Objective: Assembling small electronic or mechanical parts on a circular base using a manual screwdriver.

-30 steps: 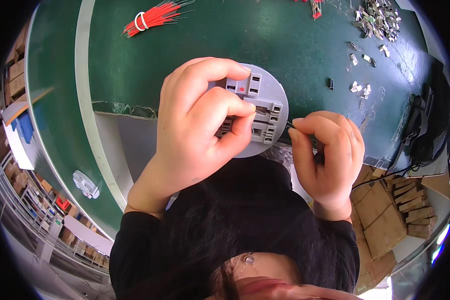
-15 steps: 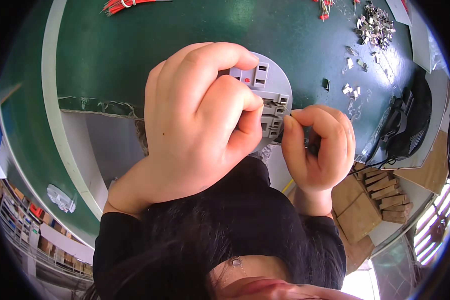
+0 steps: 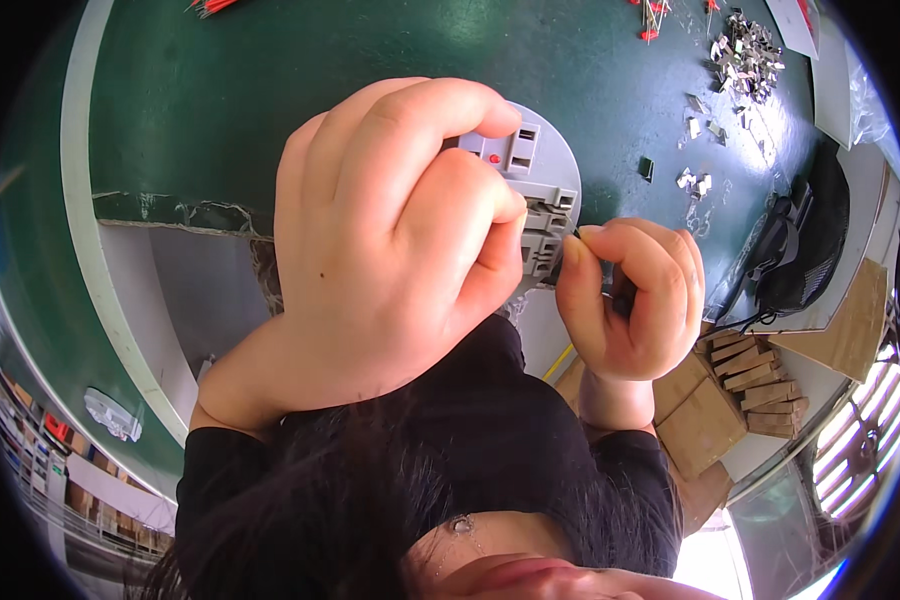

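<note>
We have the round grey base point(image 3: 560, 165) under our left hand point(image 3: 400, 220), its thumb and a fingertip drawn close together; we cannot tell what they hold. Our right hand point(image 3: 645, 290), just right of the base, seems to pinch a small dark piece point(image 3: 577, 231). The base looks part-finished to us: a red dot point(image 3: 494, 159) shows in it, some slots point(image 3: 526, 133) seem unfilled, and metal clips point(image 3: 745, 65) lie loose on the tabletop point(image 3: 590, 60), beyond and right of the base.

The left hand point(image 3: 395, 235) was over the base plate's point(image 3: 553, 165) left side, the right hand point(image 3: 632, 290) right of it; clips point(image 3: 746, 58) lay farther right on the bench point(image 3: 250, 85)
</note>
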The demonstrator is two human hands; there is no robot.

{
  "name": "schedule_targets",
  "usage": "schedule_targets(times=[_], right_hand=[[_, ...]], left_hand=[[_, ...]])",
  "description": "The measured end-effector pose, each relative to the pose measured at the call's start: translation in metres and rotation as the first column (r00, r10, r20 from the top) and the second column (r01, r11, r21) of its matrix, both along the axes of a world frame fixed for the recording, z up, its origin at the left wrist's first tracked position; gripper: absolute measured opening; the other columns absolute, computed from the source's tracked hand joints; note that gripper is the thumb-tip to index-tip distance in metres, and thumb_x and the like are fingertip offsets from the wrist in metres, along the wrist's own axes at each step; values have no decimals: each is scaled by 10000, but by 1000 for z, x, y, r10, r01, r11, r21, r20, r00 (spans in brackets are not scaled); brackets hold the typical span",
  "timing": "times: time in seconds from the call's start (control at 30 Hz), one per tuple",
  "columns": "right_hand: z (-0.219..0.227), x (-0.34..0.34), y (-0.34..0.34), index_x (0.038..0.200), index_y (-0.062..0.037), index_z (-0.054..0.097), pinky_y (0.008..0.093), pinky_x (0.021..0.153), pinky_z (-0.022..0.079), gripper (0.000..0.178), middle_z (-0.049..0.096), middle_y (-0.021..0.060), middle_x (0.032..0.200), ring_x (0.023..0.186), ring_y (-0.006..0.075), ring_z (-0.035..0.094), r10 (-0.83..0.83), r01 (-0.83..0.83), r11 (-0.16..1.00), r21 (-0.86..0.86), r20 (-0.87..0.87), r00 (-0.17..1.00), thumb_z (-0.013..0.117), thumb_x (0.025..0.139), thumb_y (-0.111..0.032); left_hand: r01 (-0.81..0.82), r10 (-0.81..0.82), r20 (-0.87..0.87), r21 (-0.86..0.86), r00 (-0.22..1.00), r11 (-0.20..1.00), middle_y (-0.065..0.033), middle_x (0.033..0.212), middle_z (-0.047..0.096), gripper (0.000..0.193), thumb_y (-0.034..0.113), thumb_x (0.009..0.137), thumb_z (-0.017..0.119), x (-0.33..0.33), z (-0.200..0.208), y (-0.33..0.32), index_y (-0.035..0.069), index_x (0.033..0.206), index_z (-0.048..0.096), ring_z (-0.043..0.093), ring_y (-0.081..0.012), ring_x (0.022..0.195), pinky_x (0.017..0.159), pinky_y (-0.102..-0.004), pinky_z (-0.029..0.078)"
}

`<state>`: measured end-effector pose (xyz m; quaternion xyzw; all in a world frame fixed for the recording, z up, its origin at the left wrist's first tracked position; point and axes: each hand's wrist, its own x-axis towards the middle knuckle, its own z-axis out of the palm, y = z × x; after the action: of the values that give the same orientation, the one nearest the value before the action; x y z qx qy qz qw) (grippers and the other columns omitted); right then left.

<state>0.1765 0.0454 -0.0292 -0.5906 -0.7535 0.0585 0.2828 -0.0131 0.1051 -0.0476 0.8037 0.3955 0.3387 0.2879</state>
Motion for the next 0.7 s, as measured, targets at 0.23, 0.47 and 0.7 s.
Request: schedule_targets(times=[0.23, 0.47, 0.7], right_hand=[[6, -4, -1, 933, -47, 643, 274, 535, 400, 289, 676, 63, 803, 604, 165, 546, 18, -17, 998, -56, 20, 1000, 821, 714, 17], [5, -2, 3, 931, -51, 644, 275, 521, 394, 304, 677, 60, 784, 573, 163, 534, 89, -89, 996, -10, 37, 995, 815, 693, 31], [2, 11, 14, 909, -83, 644, 272, 515, 380, 287, 666, 15, 760, 564, 142, 568, 183, -183, 983, 5, -56, 982, 818, 686, -33]], left_hand=[[-3, 3, 0, 9, 1000, 1000, -147, 1182, 606, 255, -69, 688, 763, -3, 0, -1, 57, 842, 605, 619, -290, 1015, 829, -371, 535], [3, -3, 4, 21, 1000, 1000, -147, 1182, 607, 257, -65, 687, 767, -5, -2, -1, 57, 846, 606, 620, -291, 1014, 825, -370, 533], [-3, 3, 0, 18, 1000, 1000, -149, 1186, 606, 251, -58, 694, 765, -6, 0, -4, 55, 854, 608, 621, -294, 1016, 829, -374, 531]])
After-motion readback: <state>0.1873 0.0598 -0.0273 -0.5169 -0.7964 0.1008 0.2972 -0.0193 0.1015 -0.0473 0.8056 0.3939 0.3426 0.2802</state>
